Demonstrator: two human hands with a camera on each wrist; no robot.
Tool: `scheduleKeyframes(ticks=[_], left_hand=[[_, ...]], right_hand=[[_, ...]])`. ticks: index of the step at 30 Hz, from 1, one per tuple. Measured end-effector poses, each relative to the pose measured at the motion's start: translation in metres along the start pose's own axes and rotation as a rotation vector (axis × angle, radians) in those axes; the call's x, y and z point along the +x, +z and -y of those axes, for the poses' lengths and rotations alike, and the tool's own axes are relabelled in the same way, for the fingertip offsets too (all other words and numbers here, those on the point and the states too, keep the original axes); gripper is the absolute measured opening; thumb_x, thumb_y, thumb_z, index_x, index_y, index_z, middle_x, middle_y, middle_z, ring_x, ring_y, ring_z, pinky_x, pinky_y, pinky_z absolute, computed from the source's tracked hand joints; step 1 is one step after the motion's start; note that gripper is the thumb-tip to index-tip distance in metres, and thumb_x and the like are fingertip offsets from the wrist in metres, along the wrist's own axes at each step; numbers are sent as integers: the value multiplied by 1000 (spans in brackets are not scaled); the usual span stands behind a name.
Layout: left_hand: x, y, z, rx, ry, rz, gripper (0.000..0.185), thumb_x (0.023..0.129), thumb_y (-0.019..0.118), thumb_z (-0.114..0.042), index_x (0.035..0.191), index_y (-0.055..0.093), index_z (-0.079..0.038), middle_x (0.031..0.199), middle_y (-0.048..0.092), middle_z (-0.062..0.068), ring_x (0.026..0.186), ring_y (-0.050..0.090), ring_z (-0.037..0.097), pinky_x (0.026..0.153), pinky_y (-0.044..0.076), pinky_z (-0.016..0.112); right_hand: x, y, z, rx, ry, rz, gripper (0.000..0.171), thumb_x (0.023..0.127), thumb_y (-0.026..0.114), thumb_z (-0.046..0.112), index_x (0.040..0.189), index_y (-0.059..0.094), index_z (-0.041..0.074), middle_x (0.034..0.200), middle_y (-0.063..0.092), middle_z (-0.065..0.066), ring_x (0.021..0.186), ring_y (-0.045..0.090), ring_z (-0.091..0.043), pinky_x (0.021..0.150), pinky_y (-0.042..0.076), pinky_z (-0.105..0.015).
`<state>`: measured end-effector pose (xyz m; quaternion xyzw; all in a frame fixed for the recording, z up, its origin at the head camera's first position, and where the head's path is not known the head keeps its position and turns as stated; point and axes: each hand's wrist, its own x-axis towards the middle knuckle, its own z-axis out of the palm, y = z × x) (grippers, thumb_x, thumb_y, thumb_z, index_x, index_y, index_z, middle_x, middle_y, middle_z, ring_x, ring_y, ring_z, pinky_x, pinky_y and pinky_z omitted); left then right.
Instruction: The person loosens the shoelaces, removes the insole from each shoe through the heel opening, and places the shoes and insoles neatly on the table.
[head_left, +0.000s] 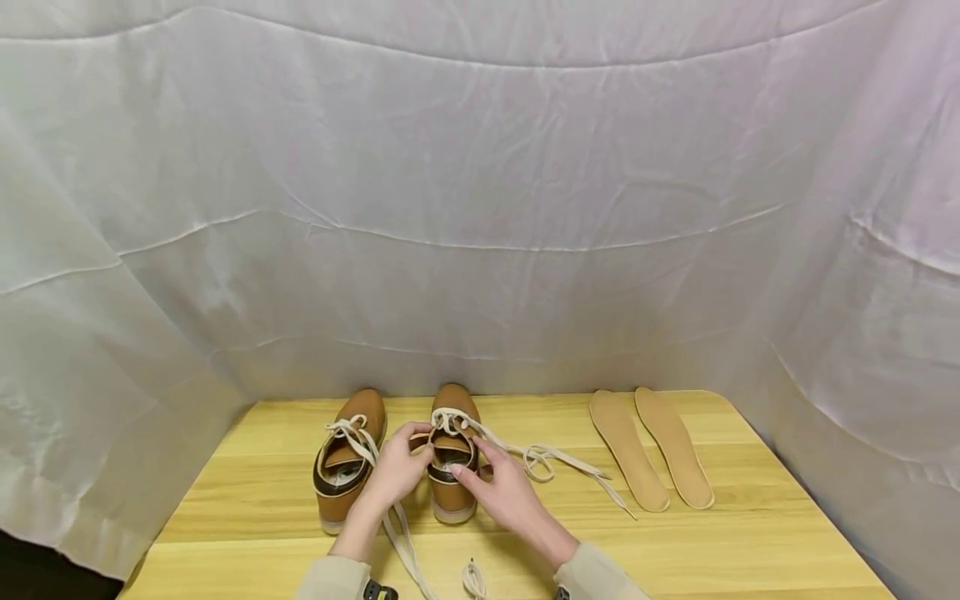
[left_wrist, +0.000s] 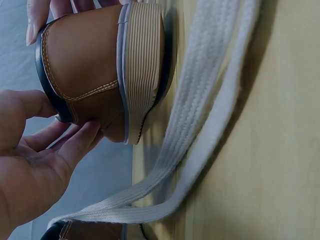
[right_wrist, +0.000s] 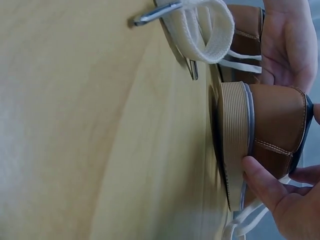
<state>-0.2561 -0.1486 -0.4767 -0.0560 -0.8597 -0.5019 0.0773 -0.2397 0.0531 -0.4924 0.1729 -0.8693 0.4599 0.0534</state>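
Note:
Two brown shoes stand side by side, heels toward me, with white laces. My left hand (head_left: 401, 469) pinches the left edge of the opening of the right-hand shoe (head_left: 453, 498), thumb at the dark collar and fingers against the outer wall. On the other side my right hand (head_left: 510, 493) grips that same shoe; its thumb is over the collar and its fingers lie along the wall near the ribbed sole (right_wrist: 234, 125). The other shoe (head_left: 337, 505) stands just left of my left hand. Part of the shoe's interior is hidden by my fingers.
Two tan insoles (head_left: 626, 450) lie at the right of the wooden table (head_left: 750, 533). A loose white lace (head_left: 543, 458) trails right from the held shoe. Another lace (head_left: 405, 550) runs toward the front, where a looped lace end (head_left: 473, 577) lies. Grey cloth (head_left: 525, 292) hangs behind.

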Motion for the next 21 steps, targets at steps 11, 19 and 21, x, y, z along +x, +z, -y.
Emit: scheduleKeyframes(ticks=[11, 19, 21], left_hand=[[-22, -8, -14, 60, 30, 0, 43, 102, 65, -18, 142, 59, -3, 146, 56, 22, 129, 58, 42, 103, 53, 54], [-58, -32, -23, 301, 141, -109, 53, 101, 68, -25, 148, 53, -5, 152, 51, 16, 131, 57, 42, 102, 53, 59], [-67, -38, -20, 365, 185, -153, 55, 99, 71, -25, 147, 54, -3, 152, 51, 18, 134, 54, 42, 103, 50, 62]], right_hand=[[-15, -32, 3, -55, -6, 44, 75, 102, 60, 52, 155, 45, 1, 157, 46, -23, 121, 64, -39, 99, 55, -57], [-42, -79, 0, -317, -19, -65, 68, 102, 59, 53, 155, 49, 10, 161, 43, -11, 143, 46, -40, 115, 37, -64], [-50, -91, -5, -371, -31, -91, 67, 102, 61, 51, 154, 49, 10, 161, 44, -13, 142, 47, -41, 114, 39, -65]])
